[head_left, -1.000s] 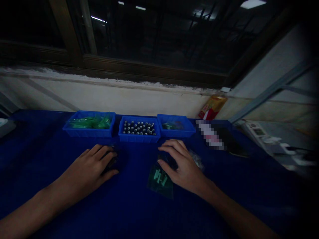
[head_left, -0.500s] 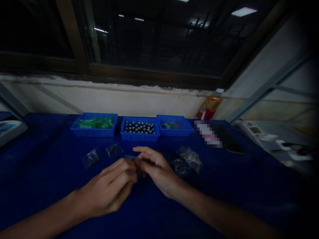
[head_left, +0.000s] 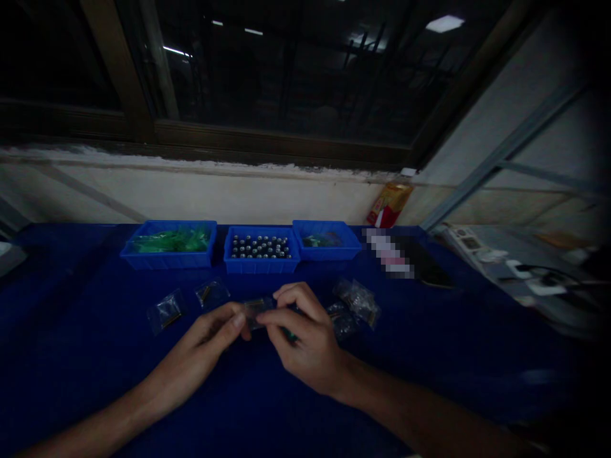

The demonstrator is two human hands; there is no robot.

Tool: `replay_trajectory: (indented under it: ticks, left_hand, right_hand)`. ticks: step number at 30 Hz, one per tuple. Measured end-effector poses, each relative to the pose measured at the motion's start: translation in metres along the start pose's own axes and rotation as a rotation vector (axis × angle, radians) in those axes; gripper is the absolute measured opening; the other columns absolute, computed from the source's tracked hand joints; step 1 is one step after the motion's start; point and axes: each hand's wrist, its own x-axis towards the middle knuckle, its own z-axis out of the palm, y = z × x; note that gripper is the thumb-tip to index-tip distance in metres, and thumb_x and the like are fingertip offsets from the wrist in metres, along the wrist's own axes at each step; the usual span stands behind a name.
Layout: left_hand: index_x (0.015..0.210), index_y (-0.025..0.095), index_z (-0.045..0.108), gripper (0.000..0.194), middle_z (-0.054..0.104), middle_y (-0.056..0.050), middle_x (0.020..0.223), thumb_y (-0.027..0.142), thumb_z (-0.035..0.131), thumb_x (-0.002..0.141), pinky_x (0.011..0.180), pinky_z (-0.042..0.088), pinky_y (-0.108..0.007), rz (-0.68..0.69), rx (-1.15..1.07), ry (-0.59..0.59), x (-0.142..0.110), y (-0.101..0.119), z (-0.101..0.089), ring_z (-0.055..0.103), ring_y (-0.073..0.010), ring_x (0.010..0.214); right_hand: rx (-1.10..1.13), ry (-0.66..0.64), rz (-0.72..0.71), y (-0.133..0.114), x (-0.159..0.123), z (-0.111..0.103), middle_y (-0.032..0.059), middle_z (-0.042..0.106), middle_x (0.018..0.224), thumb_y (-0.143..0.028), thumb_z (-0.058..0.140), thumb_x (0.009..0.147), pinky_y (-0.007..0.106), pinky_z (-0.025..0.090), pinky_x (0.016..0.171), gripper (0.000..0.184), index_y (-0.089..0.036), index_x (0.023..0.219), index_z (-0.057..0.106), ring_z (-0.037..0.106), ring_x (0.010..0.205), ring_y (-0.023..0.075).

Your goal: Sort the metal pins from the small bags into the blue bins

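Between thumb and fingers, my left hand point(head_left: 217, 331) pinches the left edge of a small clear plastic bag point(head_left: 254, 306) with a thin brassy piece in it. My right hand point(head_left: 305, 334) is at the bag's right side, its index fingertip against the plastic and its other fingers curled; the exact grip is partly hidden. Under the right palm a bit of green bag point(head_left: 290, 334) shows. Left of the hands lie two clear bags with brassy pieces, one nearer point(head_left: 167, 312) and one farther point(head_left: 211, 293). More clear bags point(head_left: 358, 302) lie in a heap beyond my right hand.
Three blue bins line the back of the blue table: one with green bags point(head_left: 167, 259), one with upright metal-topped cylinders point(head_left: 261, 266), one with a few small bags point(head_left: 329, 253). At the back right are a gold-red packet point(head_left: 389, 203) and a dark flat object point(head_left: 432, 264).
Both hands have come together at mid-table. My left hand has left a small bag on the table and now holds another up. The right hand has moved left to it.
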Motion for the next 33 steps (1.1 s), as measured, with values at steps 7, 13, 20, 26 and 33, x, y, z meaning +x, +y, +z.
replay_trajectory:
  ticks: [7,13,20,26,33]
  left_hand:
    - [0.087,0.017,0.055,0.014,0.061,-0.002,0.085,0.029,0.049,0.085,0.071,0.046,-0.027,0.065,0.071,0.174,0.003,-0.012,-0.003,0.058,-0.0153,0.079]
    - [0.087,0.018,0.058,0.009,0.062,-0.002,0.085,0.023,0.053,0.082,0.073,0.044,-0.028,0.328,0.389,0.22,-0.001,-0.008,-0.008,0.057,-0.0155,0.081]
    - [0.085,0.013,0.06,0.019,0.064,-0.003,0.079,0.029,0.049,0.084,0.07,0.046,-0.026,0.154,0.006,0.212,0.003,-0.006,-0.003,0.059,-0.014,0.074]
    - [0.083,0.015,0.06,0.017,0.063,-0.002,0.079,0.031,0.053,0.08,0.072,0.043,-0.026,0.173,-0.026,0.173,0.003,-0.007,-0.001,0.057,-0.0145,0.076]
    - [0.093,0.015,0.057,0.033,0.057,-0.004,0.081,0.045,0.048,0.08,0.048,0.035,-0.021,-0.121,-0.239,0.241,0.006,-0.009,0.0,0.051,-0.0117,0.061]
  right_hand:
    - [-0.063,-0.312,0.085,-0.02,-0.006,-0.003,0.0034,0.055,0.081,-0.015,0.05,0.076,0.036,0.04,0.076,0.024,-0.022,0.098,0.06,0.047,0.082,0.0174]
    - [0.429,-0.304,0.509,-0.019,0.002,0.004,0.0,0.057,0.068,-0.037,0.046,0.082,0.026,0.039,0.058,0.025,-0.016,0.082,0.06,0.052,0.063,0.0111]
    - [0.584,-0.156,0.653,-0.004,0.005,0.012,-0.0038,0.053,0.058,-0.035,0.057,0.075,0.021,0.036,0.05,0.019,-0.017,0.075,0.05,0.05,0.054,0.0083]
    - [0.609,-0.184,0.519,-0.006,0.006,0.004,-0.0082,0.049,0.045,-0.026,0.057,0.073,0.019,0.034,0.042,0.013,-0.019,0.082,0.051,0.043,0.038,0.0063]
    - [0.476,-0.003,0.306,0.001,0.003,0.006,0.0022,0.063,0.074,-0.019,0.055,0.07,0.026,0.049,0.059,0.005,-0.019,0.075,0.053,0.062,0.069,0.0141]
